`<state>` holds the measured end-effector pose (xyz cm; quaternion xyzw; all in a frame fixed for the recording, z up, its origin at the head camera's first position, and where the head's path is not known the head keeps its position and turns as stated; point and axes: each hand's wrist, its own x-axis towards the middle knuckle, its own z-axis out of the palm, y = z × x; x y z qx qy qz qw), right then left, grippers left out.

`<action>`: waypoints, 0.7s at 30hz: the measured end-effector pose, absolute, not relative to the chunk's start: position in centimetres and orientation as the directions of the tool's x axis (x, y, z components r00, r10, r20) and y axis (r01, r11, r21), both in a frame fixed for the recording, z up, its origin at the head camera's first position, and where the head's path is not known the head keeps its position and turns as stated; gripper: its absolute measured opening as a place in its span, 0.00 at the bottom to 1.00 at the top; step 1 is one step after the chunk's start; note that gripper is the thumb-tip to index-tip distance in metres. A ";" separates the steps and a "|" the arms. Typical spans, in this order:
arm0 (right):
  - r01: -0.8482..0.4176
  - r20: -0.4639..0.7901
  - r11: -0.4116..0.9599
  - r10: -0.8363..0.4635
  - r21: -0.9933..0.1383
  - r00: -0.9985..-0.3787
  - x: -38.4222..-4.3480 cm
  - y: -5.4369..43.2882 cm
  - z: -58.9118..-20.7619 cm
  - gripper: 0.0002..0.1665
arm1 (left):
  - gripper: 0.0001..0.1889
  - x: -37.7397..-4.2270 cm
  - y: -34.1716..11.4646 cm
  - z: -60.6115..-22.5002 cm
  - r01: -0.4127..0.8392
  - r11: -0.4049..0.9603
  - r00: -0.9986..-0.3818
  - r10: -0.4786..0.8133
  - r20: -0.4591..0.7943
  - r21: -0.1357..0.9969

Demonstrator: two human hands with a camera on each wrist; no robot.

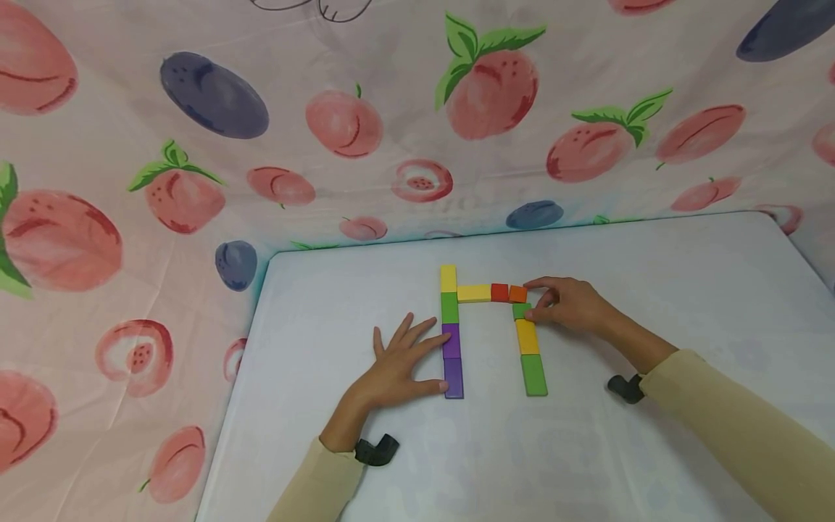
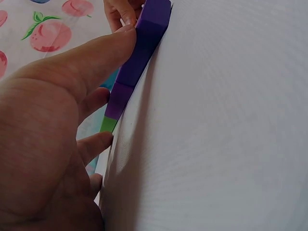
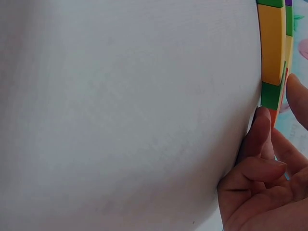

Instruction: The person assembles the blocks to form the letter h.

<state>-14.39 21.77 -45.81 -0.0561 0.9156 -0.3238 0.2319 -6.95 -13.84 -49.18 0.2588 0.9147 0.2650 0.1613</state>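
Note:
My left hand (image 1: 393, 368) is spread flat beside a column of blocks at the left. Its index fingertip touches the upper purple block (image 1: 451, 341), and its thumb meets the lower purple block (image 1: 453, 379). Above these sit a green block (image 1: 449, 308) and a yellow block (image 1: 448, 278). My right hand (image 1: 569, 307) reaches in from the right. Its index finger is at the orange block (image 1: 518, 293) and its thumb beside the small green block (image 1: 521, 311); neither appears pinched. In the right wrist view, fingertips (image 3: 263, 115) lie close to the green block (image 3: 272, 95).
A yellow block (image 1: 474, 293) and a red block (image 1: 499, 292) run between the columns. Under the small green block come an orange-yellow block (image 1: 527, 337) and a long green block (image 1: 533, 375). The white table (image 1: 326, 304) ends at a fruit-patterned cloth (image 1: 274, 217).

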 end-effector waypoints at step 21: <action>0.064 -0.384 0.777 -0.236 -0.627 -0.893 -14.6 22.0 -46.0 0.40 | 0.42 -7.1 -13.9 -49.0 0.394 0.723 -0.810 0.565 -0.156 0.568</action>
